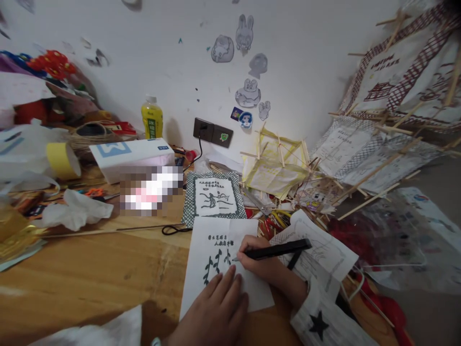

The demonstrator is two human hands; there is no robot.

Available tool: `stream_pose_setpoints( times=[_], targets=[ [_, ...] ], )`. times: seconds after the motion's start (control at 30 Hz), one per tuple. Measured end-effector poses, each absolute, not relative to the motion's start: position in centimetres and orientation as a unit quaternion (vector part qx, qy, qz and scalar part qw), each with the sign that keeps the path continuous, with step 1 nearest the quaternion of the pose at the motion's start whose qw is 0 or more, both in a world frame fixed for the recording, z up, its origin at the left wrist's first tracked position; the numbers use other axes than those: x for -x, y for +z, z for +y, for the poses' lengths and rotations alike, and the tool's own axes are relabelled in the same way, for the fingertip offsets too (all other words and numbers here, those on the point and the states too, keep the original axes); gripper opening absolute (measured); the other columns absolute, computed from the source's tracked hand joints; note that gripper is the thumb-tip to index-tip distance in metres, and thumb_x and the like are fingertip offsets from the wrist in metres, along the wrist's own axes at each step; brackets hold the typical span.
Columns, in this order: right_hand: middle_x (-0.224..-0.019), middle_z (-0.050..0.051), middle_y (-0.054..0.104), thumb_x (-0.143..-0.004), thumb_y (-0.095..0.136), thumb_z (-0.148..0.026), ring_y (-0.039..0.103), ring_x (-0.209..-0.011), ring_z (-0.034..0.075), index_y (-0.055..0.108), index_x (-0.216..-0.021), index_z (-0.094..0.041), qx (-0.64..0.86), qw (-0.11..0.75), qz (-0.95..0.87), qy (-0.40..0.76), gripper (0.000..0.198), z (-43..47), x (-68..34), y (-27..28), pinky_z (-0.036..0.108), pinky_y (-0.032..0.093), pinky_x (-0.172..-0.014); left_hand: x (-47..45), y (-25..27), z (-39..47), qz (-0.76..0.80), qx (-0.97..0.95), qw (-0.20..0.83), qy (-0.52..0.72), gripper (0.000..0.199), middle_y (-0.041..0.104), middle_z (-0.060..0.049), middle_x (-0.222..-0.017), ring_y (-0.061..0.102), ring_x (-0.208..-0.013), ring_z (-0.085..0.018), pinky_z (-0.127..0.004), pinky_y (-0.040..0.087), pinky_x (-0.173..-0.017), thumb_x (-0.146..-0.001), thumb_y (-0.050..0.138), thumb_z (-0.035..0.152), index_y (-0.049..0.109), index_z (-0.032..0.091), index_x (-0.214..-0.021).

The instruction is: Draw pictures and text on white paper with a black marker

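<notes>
A white sheet of paper (196, 245) lies on the wooden table, with dark green handwriting at its top and leafy plant shapes drawn below. My right hand (257, 259) grips a black pen (277, 249), its tip at the rightmost plant shape. Across the lower part of the sheet, my left hand (219, 302) rests flat with its fingers stretched out. Just beyond the sheet is a finished-looking drawing (214, 194) with a green crosshatched border, writing and a small scene. Partly under my right forearm sits another paper with a pencil-like sketch (317, 245).
Stick-framed paper lanterns (277, 166) stand at the back right. To the left are a white box (133, 156), a yellow drink bottle (151, 117), yellow tape (63, 161) and crumpled tissue (74, 211). A cable runs from a wall socket (213, 132). Plastic bags (399, 230) lie at the right.
</notes>
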State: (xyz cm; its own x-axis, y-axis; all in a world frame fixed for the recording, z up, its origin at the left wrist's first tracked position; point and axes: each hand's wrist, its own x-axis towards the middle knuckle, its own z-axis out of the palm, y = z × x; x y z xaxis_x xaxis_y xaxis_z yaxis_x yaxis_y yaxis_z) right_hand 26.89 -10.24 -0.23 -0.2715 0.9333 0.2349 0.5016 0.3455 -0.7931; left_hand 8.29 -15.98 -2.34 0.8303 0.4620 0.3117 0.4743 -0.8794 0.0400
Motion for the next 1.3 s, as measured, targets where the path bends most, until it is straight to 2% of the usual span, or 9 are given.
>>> stream_pose_setpoints(
  times=[0.17,0.33,0.5,0.73,1.3],
  targets=[
    [-0.058,-0.005,0.055,-0.071,0.058,-0.015,0.048,-0.055,0.01,0.055,-0.061,-0.019,0.485,0.348,-0.746,0.295,0.011,-10.3,-26.9,-0.1,0.02,0.037,-0.053,-8.2,-2.1,-16.2,-0.248,0.958,0.008,-0.145,0.036,0.055,-0.015,-0.132,0.047,-0.126,-0.033,-0.042,0.044,-0.098,-0.093,0.05,0.037,0.059,0.015,-0.121],
    [-0.055,-0.005,0.052,-0.073,0.055,-0.016,0.047,-0.053,0.01,0.052,-0.06,-0.02,0.48,0.362,-0.732,0.319,0.013,-10.3,-26.9,0.0,0.02,0.036,-0.052,-8.2,-1.8,-16.3,-0.244,0.955,0.029,-0.166,0.033,0.059,-0.015,-0.127,0.049,-0.124,-0.033,-0.042,0.046,-0.096,-0.094,0.047,0.033,0.061,0.013,-0.115],
    [-0.057,-0.006,0.054,-0.072,0.057,-0.016,0.048,-0.053,0.009,0.054,-0.062,-0.019,0.485,0.347,-0.741,0.31,0.012,-10.4,-26.9,0.0,0.02,0.037,-0.053,-8.4,-2.2,-16.2,-0.237,0.959,0.044,-0.151,0.033,0.061,-0.015,-0.124,0.055,-0.116,-0.031,-0.042,0.048,-0.092,-0.095,0.044,0.03,0.06,0.012,-0.118],
    [-0.058,-0.005,0.057,-0.073,0.059,-0.018,0.05,-0.056,0.011,0.055,-0.062,-0.019,0.507,0.322,-0.749,0.281,0.012,-10.5,-27.0,0.1,0.021,0.037,-0.053,-8.4,-2.4,-16.4,-0.245,0.959,0.026,-0.139,0.037,0.058,-0.017,-0.128,0.051,-0.12,-0.031,-0.043,0.045,-0.095,-0.096,0.044,0.034,0.058,0.012,-0.122],
    [-0.053,-0.006,0.048,-0.071,0.056,-0.016,0.042,-0.052,0.009,0.05,-0.057,-0.019,0.476,0.341,-0.74,0.331,0.015,-10.6,-26.7,0.7,0.021,0.036,-0.052,-8.4,-1.2,-16.8,-0.253,0.961,-0.012,-0.111,0.038,0.055,-0.02,-0.131,0.048,-0.123,-0.034,-0.047,0.044,-0.097,-0.094,0.045,0.029,0.055,0.009,-0.125]
  ],
)
